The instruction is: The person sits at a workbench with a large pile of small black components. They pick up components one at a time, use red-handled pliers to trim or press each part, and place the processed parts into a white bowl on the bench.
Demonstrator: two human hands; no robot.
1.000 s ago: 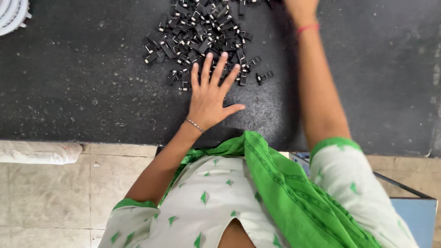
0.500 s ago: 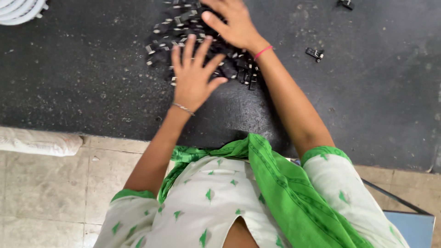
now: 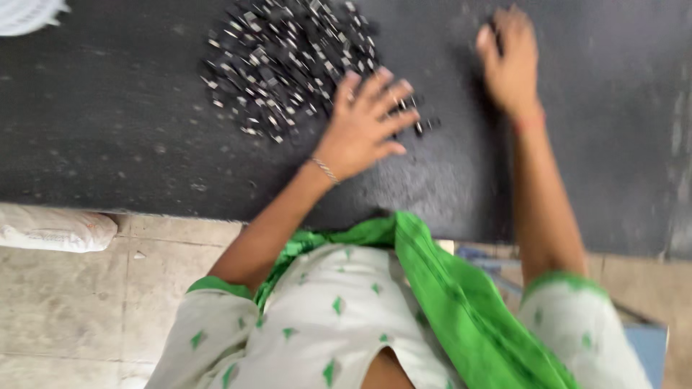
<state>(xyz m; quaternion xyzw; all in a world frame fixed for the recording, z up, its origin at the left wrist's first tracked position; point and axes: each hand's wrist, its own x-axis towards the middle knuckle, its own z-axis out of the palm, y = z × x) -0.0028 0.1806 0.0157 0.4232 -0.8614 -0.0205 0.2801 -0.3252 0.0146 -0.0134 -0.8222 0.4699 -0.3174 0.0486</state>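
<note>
clips (image 3: 288, 65), small and black, lie heaped on the dark mat (image 3: 108, 130). your left hand (image 3: 364, 126) rests fingers spread at the heap's edge, penning it; your right hand (image 3: 512, 61), blurred, curls beside it, grip unclear.

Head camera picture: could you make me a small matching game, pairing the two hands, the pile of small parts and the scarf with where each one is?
Things:
1. left hand
2. right hand
3. pile of small black and silver parts
4. green scarf

Places:
A. draped over the white dotted top, at the table's near edge
B. spread on the black table top, upper middle
C. fingers fanned out at the pile's right edge
D. apart from the pile, far to its right

Pairs: 1-C, 2-D, 3-B, 4-A
</note>
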